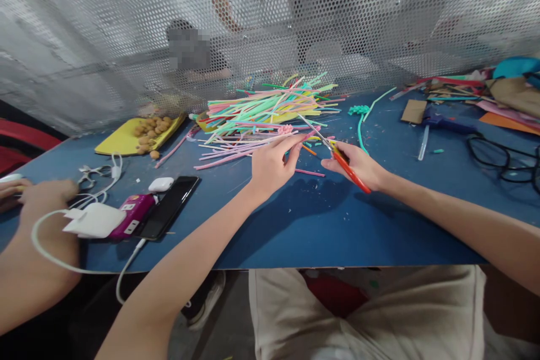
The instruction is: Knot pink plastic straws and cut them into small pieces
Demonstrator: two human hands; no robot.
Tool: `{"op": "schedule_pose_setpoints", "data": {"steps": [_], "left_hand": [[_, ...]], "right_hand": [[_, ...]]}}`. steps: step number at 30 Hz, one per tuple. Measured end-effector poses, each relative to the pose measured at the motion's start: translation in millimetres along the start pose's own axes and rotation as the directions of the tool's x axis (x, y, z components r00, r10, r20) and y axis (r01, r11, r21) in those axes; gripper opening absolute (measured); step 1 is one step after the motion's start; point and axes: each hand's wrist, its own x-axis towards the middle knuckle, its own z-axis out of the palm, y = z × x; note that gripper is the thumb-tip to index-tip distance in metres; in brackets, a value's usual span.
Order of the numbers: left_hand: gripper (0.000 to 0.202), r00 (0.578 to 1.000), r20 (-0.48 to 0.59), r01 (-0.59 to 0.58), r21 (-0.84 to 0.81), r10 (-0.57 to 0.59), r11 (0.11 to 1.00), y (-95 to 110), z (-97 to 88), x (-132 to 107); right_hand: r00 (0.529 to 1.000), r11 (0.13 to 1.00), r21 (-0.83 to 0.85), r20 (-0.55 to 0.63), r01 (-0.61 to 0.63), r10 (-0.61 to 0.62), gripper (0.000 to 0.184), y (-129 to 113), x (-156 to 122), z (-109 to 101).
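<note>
Looked forward and down from the wearer's head, close above the lap, taking in both hands at middle range and facing across the worktop toward a perforated screen.

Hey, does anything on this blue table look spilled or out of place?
One small brown ball looks out of place: it seems to sit on the blue table, by the near edge of the yellow tray where most others lie. Nothing looks plainly damaged.
</note>
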Motion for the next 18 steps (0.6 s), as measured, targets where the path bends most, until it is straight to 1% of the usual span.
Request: {"op": "schedule_pose_setpoints", "data": {"steps": [3, 7, 10, 13, 15, 18], "left_hand": [[0.03, 1.0, -0.002, -0.007, 0.008, 0.007, 1.0, -0.3, -0.5, -0.2], [0.028, 1.0, -0.014, -0.013, 0.028, 0.013, 1.0, -2.6, 0.1, -0.3], [0.024, 1.0, -0.026, 0.016, 0.032, -0.016, 0.999, -4.3, 1.0, -0.1], [0.022, 0.999, -0.017, 0.045, 0.036, -0.045, 0.998, -4.0, 1.1, 0.4], [0.023, 0.999, -0.008, 0.052, 0.036, -0.052, 0.998, -3.2, 0.8, 0.7], [0.026, 0.999, 0.0, 0.052, 0.028, -0.052, 0.998, -3.3, 0.6, 1.0]], "right_hand": [[1.0, 1.0, 0.013, 0.002, -0.001, 0.001, 0.039, -1.7, -0.6, -0.5], [0.999, 1.0, -0.014, -0.041, 0.0, -0.001, 0.036, -4.5, -1.8, -2.5], [0.995, 0.998, -0.055, -0.097, 0.021, -0.026, 0.034, -6.4, -2.9, -4.3], [0.993, 0.997, -0.06, -0.108, 0.04, -0.047, 0.032, -7.5, -4.3, -4.7], [0.993, 0.998, -0.053, -0.117, 0.026, -0.032, 0.031, -8.3, -5.5, -4.2], [0.986, 0.999, -0.04, -0.166, 0.022, -0.029, 0.034, -9.6, -6.4, -3.8]]}}
